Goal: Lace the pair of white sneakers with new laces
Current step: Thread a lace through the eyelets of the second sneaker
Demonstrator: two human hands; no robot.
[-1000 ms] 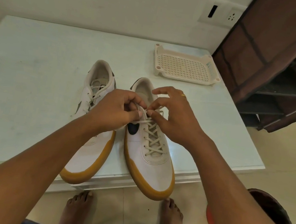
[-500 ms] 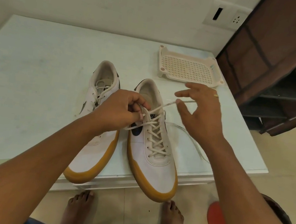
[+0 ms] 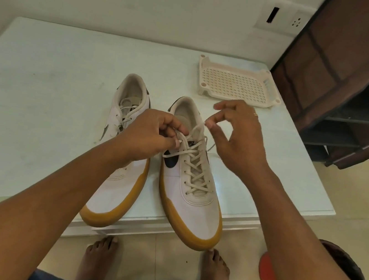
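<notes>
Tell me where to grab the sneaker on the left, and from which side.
Grip the left-hand sneaker at its heel collar, coming from above at the far end: the collar gapes open and clear, whereas the left hand covers the midfoot. Its toe overhangs the table edge, a likely second option.

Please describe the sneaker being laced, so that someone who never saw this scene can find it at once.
Look at the white table: a pair lies side by side there. It is the right sneaker, nearer the tray than the left sneaker. Only its lace is pinched by the left hand and right hand.
</notes>
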